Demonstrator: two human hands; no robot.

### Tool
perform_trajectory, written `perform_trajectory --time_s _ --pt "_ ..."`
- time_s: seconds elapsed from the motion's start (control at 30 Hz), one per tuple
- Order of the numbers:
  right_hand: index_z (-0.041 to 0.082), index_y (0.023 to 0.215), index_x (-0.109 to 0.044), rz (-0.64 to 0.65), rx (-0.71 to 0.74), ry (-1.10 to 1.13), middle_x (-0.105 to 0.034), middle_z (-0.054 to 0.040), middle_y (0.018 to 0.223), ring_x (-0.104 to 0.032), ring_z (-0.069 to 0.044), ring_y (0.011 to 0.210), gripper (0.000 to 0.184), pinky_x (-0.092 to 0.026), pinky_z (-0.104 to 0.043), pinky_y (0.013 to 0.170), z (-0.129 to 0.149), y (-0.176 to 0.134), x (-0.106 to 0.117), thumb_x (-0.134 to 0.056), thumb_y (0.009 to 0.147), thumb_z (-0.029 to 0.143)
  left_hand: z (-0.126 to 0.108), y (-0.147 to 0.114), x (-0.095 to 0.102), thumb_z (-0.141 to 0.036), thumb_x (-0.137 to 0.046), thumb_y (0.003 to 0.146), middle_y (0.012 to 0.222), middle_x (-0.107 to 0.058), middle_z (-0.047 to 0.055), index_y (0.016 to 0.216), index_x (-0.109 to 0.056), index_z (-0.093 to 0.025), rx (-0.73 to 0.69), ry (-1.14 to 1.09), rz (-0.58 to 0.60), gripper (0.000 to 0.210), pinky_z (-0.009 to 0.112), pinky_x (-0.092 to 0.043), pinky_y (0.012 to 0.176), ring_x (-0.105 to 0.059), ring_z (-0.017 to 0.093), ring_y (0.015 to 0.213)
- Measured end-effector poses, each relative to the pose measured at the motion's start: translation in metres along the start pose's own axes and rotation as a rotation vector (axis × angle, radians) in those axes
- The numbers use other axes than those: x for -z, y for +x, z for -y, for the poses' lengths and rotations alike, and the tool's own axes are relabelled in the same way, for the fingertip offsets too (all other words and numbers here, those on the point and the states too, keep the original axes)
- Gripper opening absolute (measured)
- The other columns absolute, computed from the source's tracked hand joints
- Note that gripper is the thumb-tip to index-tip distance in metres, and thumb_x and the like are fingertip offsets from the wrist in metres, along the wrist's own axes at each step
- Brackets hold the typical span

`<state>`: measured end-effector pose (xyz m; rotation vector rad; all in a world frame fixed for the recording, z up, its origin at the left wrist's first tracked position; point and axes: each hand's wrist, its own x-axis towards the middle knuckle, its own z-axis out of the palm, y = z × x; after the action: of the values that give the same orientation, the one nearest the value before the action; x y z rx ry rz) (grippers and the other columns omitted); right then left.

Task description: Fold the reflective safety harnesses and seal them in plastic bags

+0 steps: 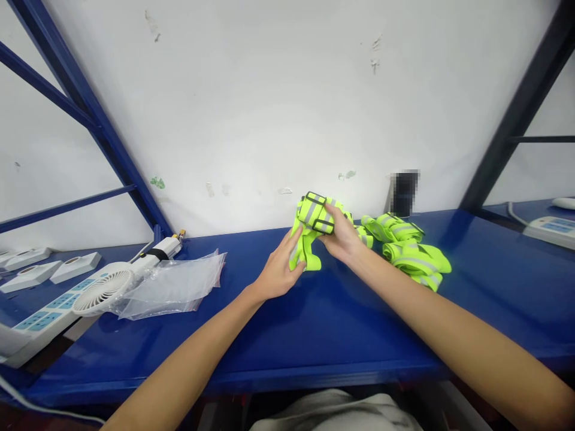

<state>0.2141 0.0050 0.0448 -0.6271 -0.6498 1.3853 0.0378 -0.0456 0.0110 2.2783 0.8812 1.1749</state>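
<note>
A neon yellow-green reflective strap (pixel 314 212) with silver stripes and black buckles is bunched between my two hands, held up over the blue table. My right hand (pixel 342 234) grips the rolled part from the right, thumb on top near a black buckle. Lower down, my left hand (pixel 284 263) pinches the loose hanging end of the same strap. Just right of my right hand, more folded reflective straps (pixel 417 257) of the same kind lie in a loose heap on the table. Parts of the held strap are hidden behind my fingers.
Clear plastic zip bags (pixel 175 284) lie on the blue table (pixel 314 335) at left. Beside them are a white handheld fan (pixel 105 290) and a long power strip (pixel 49 314). A dark blurred upright object (pixel 403 193) leans on the back wall.
</note>
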Motion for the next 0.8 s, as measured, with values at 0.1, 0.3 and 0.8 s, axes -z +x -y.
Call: perform_trajectory --time_s 0.1,0.3,0.8 --pt "0.023 0.095 -0.065 -0.074 0.052 -0.027 -0.076 -0.0024 0.092 -0.073 -0.024 0.083 0.022 -0.060 -0.035 0.065 -0.001 0.002 0.001 -0.072 0.076 0.032 -0.005 0.002 0.000 -0.028 -0.069 0.083 0.159 -0.036 0.009 0.153 -0.034 -0.024 0.097 -0.176 -0.039 0.078 0.042 -0.024 0.122 -0.033 0.028 0.147" --pt "0.023 0.091 -0.064 -0.141 0.114 0.007 -0.075 -0.0015 0.091 -0.073 -0.023 0.081 0.020 -0.061 -0.036 0.065 -0.001 0.005 0.002 -0.072 0.074 0.030 -0.006 0.005 -0.001 -0.033 -0.073 0.080 0.125 -0.069 0.014 0.139 -0.055 -0.017 0.285 -0.449 -0.051 0.063 0.032 -0.051 0.092 -0.063 0.029 0.117" --pt "0.018 0.084 -0.067 -0.023 0.170 0.029 -0.076 -0.0029 0.086 -0.071 -0.022 0.091 0.015 -0.059 -0.032 0.080 -0.013 -0.016 -0.012 -0.074 0.073 0.025 0.001 0.013 -0.005 -0.060 -0.061 0.083 0.067 -0.067 0.006 0.079 -0.066 -0.012 0.477 -0.529 -0.124 0.048 0.026 -0.046 0.053 -0.059 0.015 0.054"
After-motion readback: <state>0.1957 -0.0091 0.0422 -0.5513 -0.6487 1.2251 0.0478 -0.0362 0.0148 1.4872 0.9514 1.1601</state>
